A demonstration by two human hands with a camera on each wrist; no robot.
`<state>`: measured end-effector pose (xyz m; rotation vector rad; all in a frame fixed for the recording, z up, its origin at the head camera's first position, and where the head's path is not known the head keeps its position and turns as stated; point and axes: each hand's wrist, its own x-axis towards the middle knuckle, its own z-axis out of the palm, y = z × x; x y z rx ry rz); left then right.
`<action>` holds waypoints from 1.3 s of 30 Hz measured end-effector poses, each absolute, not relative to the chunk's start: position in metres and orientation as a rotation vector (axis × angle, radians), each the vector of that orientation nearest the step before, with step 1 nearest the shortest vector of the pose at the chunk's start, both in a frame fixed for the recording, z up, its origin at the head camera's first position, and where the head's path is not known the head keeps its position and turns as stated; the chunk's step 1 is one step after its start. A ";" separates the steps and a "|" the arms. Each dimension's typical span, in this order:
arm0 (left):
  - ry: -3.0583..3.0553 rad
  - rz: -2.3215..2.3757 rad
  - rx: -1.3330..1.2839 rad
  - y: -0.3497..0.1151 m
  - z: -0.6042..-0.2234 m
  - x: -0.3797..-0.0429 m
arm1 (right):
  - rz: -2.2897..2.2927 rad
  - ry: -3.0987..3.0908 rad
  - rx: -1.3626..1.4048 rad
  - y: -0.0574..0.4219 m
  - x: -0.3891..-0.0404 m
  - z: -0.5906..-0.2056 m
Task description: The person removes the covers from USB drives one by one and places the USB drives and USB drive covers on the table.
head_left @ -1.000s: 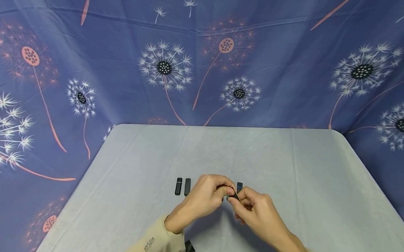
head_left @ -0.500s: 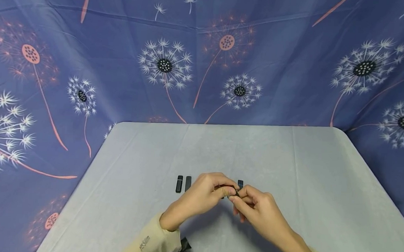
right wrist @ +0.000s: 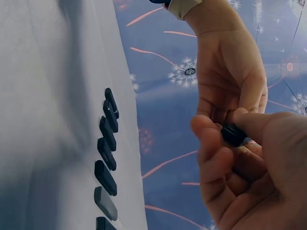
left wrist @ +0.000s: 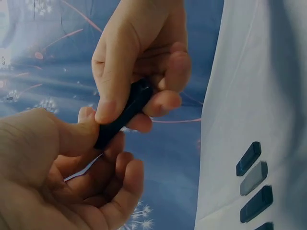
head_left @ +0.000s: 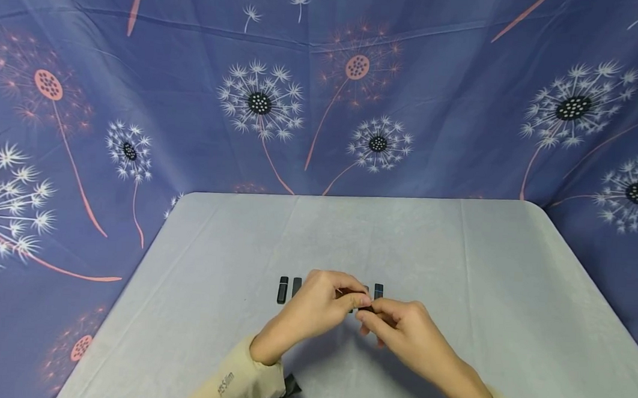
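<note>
A small black USB stick [left wrist: 125,112] is held between both hands, above the table. My left hand [head_left: 319,304] pinches one end of it between thumb and fingers. At the other end, the thumb and fingers of my right hand [head_left: 411,336] grip it. In the right wrist view only a short dark piece of the stick [right wrist: 233,135] shows between the fingers; the rest is hidden. Several similar sticks lie in a row on the table behind the hands, among them a black one with a pale band [head_left: 283,290] and a grey one [left wrist: 254,178].
The table [head_left: 230,236] has a pale grey cloth and rounded far corners. Behind it hangs a blue curtain [head_left: 453,110] with dandelion prints. A black item [head_left: 290,388] is by the left cuff. My hands hide the middle of the row in the head view.
My right hand has shifted slightly left, closer to the left hand, and less of the USB stick shows between them. My left forearm has moved a little to the left.
</note>
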<state>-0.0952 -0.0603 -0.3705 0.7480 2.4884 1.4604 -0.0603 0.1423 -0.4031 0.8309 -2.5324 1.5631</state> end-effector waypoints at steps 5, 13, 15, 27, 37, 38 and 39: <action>2.494 1.510 0.652 -0.059 -0.371 -0.094 | 1.535 -2.451 0.858 0.137 -0.060 -0.401; 2.553 1.583 0.570 -0.057 -0.371 -0.090 | 1.451 -2.309 0.911 0.131 -0.064 -0.403; 2.568 1.596 0.556 -0.056 -0.372 -0.089 | 1.441 -2.300 0.907 0.130 -0.064 -0.403; 2.592 1.618 0.525 -0.055 -0.368 -0.088 | 1.427 -2.367 0.894 0.129 -0.061 -0.391; 2.540 1.687 0.522 -0.060 -0.377 -0.087 | 1.346 -2.349 0.929 0.128 -0.062 -0.391; 2.529 1.668 0.563 -0.061 -0.377 -0.087 | 1.357 -2.364 0.934 0.129 -0.061 -0.392; 2.509 1.648 0.608 -0.062 -0.378 -0.087 | 1.374 -2.382 0.930 0.131 -0.060 -0.392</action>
